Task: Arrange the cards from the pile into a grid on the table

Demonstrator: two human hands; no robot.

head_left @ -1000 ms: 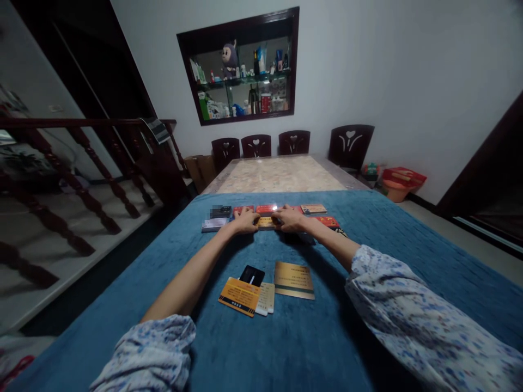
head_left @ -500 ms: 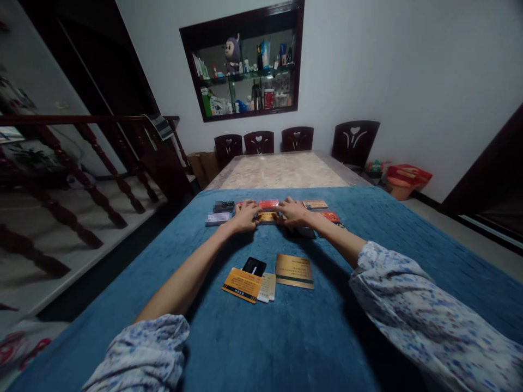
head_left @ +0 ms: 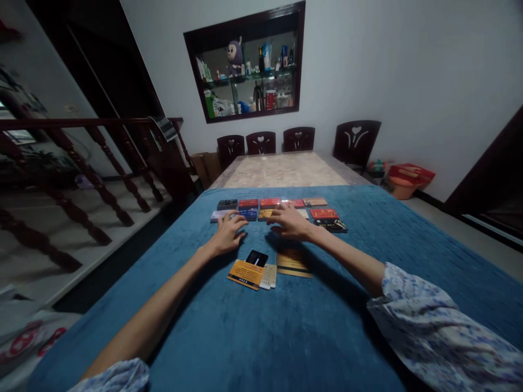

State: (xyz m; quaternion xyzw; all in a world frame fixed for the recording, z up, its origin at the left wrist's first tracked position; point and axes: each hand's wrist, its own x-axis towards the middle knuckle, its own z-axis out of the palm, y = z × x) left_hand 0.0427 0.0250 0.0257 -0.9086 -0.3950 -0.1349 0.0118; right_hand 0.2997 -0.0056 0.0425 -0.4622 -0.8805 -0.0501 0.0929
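Left hand [head_left: 227,235] and right hand [head_left: 291,222], both open and empty, palms down on blue-clothed tabletop [head_left: 286,326] beside two rows of flat plastic cards [head_left: 281,209].

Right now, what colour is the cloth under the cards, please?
The cloth is blue, clearest in the head view.

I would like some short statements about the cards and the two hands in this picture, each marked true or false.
1. The cards lie on a blue cloth. True.
2. The left hand holds the orange card. False: the orange card lies apart, nearer the person.
3. The right hand is flat over the far rows of cards. True.
4. The black card stands upright. False: it lies flat.
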